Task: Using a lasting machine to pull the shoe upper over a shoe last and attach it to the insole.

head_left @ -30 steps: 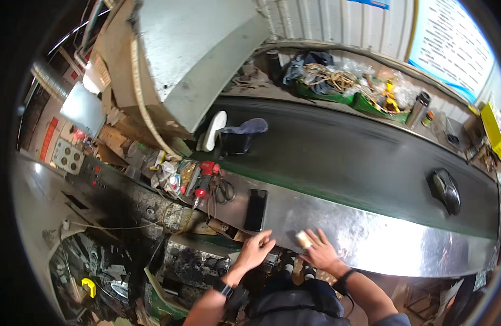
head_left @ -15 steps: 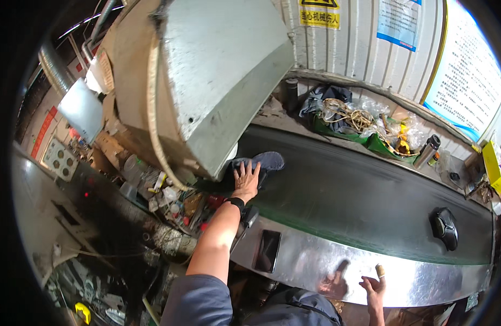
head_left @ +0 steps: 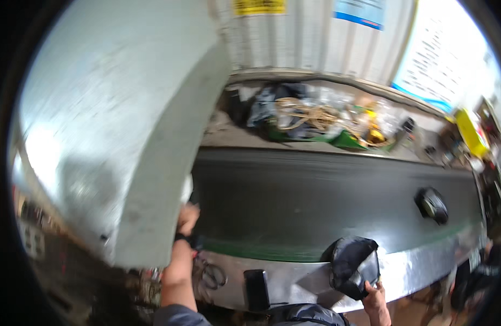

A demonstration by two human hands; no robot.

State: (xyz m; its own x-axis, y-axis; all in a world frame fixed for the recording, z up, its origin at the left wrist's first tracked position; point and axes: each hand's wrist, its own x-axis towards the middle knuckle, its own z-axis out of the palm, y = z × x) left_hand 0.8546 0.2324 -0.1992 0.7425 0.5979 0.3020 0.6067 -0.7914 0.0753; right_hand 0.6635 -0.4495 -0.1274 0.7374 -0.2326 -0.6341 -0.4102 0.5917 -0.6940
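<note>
Black shoe upper (head_left: 343, 271), open side showing: off the dark belt (head_left: 294, 201) and in my right hand (head_left: 377, 305), held over the steel desk (head_left: 419, 271) beside the belt. My right fingers are closed on its near edge, thumb on one side. Whether its underside touches the steel I cannot tell.

Progress, as I judge it: picking up this one is done; nothing shows it joined to any other part. My left hand (head_left: 188, 220) is out at the edge of the big grey hood (head_left: 161, 157), just beside a white piece (head_left: 187, 189), so the left side's reach looks unfinished. Left untouched: a second black shoe piece (head_left: 435, 205), lying on the belt at the far right, well apart from both hands. Phone (head_left: 256, 290) and scissors (head_left: 213, 276) lie unused on the steel between my hands.

Hard to make out: my left fingers are smeared and partly lost against the hood; open or closed, I cannot tell, nor whether they touch the white piece. Most of that piece is behind the hood, so its kind is uncertain. Belt under the hood: hidden. Clutter at lower left: blurred and dim.
</note>
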